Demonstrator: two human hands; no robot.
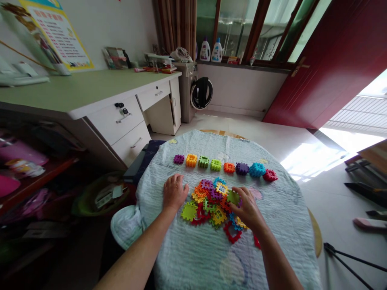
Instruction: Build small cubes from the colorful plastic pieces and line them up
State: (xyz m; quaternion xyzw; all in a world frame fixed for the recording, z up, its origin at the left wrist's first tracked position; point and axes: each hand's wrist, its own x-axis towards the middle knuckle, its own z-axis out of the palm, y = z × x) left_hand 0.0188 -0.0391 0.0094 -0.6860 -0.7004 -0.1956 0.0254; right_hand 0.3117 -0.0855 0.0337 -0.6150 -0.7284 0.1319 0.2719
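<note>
A pile of notched plastic building panels in several colours lies on the cloth between my hands. My right hand is at the pile's right side, thumb and fingers closed on a green panel. To the left of the pile, my left hand lies flat on the cloth with nothing in it. A solid light-green panel is the loose piece closest to it. Red panels lie at the pile's near edge, one partly hidden by my right forearm. Beyond the pile runs a row of assembled cubes, from a purple one to a red one.
The round table wears a pale blue-green cloth. A long desk with drawers stands at the left, a washing machine with its door open behind. Black tripod-like legs stand on the floor at the right.
</note>
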